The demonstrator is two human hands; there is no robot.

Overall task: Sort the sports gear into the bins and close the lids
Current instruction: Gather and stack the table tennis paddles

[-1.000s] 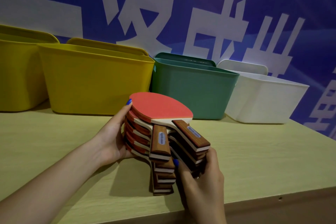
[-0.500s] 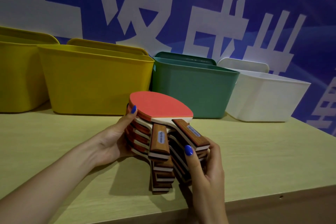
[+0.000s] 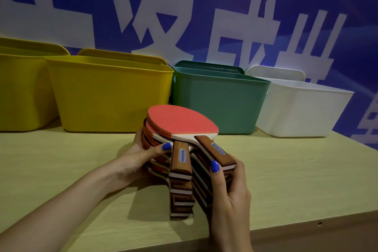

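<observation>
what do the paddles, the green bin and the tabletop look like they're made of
Table tennis paddles: matte red rubber face over a pale wooden blade; handles look like glossy varnished brown wood with visible grain.
Green bin: probably moulded plastic, smooth, uniform colour, thin rolled rim.
Tabletop: pale wood-grain surface, likely laminate; solid wood can't be ruled out.

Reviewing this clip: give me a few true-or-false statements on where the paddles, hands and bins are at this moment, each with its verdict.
1. Both hands grip the stack of paddles. True: left hand at the blades, right hand at the handles.
2. The top paddle's face is black. False: it is red.
3. The green bin stands between a yellow bin and the white bin. True.
4. The bins are closed. False: all four are open, with lids propped behind them.
5. The paddles lie inside the green bin. False: they are over the table.
</observation>
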